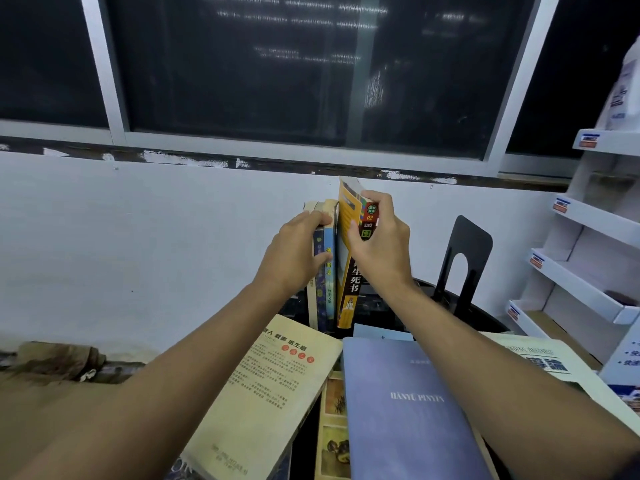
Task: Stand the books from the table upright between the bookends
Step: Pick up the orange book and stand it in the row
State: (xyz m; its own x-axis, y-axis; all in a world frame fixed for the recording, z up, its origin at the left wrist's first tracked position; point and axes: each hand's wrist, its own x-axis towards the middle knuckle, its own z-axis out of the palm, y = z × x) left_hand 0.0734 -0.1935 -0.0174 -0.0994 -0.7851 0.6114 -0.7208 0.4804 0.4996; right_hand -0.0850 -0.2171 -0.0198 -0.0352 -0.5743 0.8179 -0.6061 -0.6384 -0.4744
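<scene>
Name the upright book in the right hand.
The orange book, rightmost and leaning, top in the right hand; the left hand holds the blue books.

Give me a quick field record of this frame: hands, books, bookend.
left hand: grips upright books
right hand: grips orange book near its top
orange book: slightly tilted, just right of upright books
black bookend: upright, apart to the right
lying flat: yellow book, blue book, white book

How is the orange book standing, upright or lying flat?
Upright: the orange book stands on end beside the blue book, right hand gripping its top.
</scene>
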